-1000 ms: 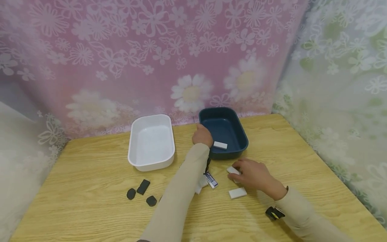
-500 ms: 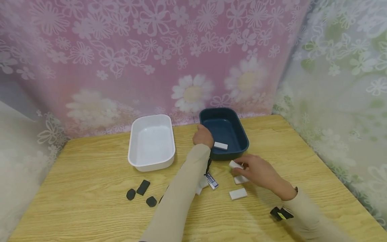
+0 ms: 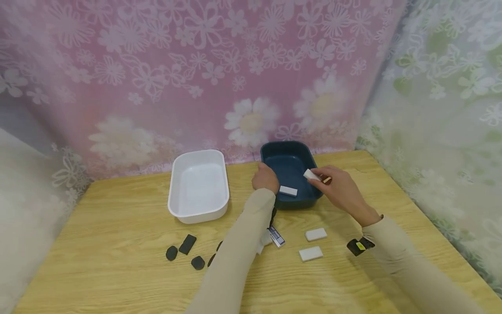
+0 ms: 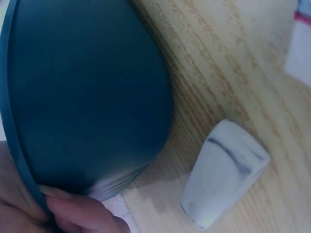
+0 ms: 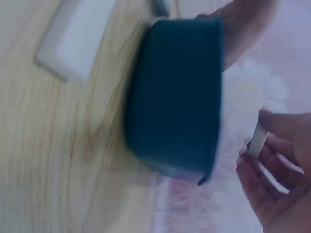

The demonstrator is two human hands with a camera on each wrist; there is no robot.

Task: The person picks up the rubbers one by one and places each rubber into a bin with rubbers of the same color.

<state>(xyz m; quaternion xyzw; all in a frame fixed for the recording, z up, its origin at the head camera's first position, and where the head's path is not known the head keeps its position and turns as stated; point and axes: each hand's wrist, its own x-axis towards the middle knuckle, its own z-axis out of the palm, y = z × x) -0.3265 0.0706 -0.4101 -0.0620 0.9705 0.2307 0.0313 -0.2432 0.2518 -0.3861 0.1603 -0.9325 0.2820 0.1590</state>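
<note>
My right hand [image 3: 345,191] pinches a white eraser [image 3: 311,175] above the right side of the dark blue basin [image 3: 288,204]. The right wrist view shows that eraser [image 5: 258,139] between thumb and fingertips, beyond the basin's rim. My left hand [image 3: 266,179] grips the basin's left rim; in the left wrist view its fingers [image 4: 80,211] curl round the edge. One white eraser [image 3: 288,191] lies inside the basin. Two more, a farther white eraser [image 3: 316,234] and a nearer white eraser [image 3: 311,254], lie on the table in front of it.
Left of the basin stands a white basin [image 3: 199,213]. Several black pieces, among them a black rectangular block [image 3: 187,244], lie in front of it. A blue-and-white printed piece [image 3: 276,237] and some white pieces are partly hidden by my left forearm. A floral curtain [image 3: 196,87] hangs behind.
My right hand has picked up a white eraser from the table and carried it up and forward over the blue basin. The left hand keeps its grip on the rim.
</note>
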